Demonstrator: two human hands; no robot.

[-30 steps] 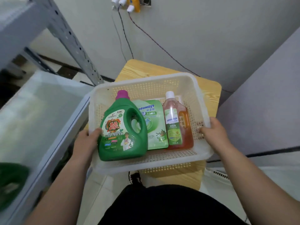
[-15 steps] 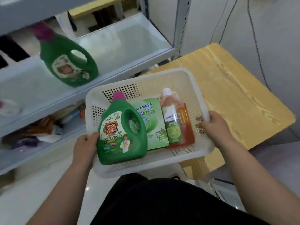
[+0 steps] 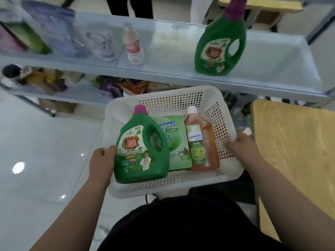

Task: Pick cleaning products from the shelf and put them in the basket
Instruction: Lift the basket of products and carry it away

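Observation:
I hold a white perforated basket (image 3: 223, 113) in front of my body. My left hand (image 3: 100, 161) grips its left rim and my right hand (image 3: 242, 148) grips its right rim. Inside lie a green detergent jug with a purple cap (image 3: 141, 147), a green seaways pouch (image 3: 174, 142) and an amber seaways bottle with a white cap (image 3: 202, 140). On the grey shelf (image 3: 168, 69) ahead stands a second green jug (image 3: 220, 44) at the right, a pink-and-white bottle (image 3: 133, 45) near the middle, and blurred packets (image 3: 54, 28) at the left.
A lower shelf level (image 3: 76, 93) holds several blurred items. A yellow wooden table (image 3: 293, 151) is at my right, next to the basket. Glossy white floor (image 3: 36, 151) lies to the left. A person's legs (image 3: 130, 6) show behind the shelf.
My view has swung left from the wall and table to face the shelf. The basket stays in both hands, and its three items have not shifted.

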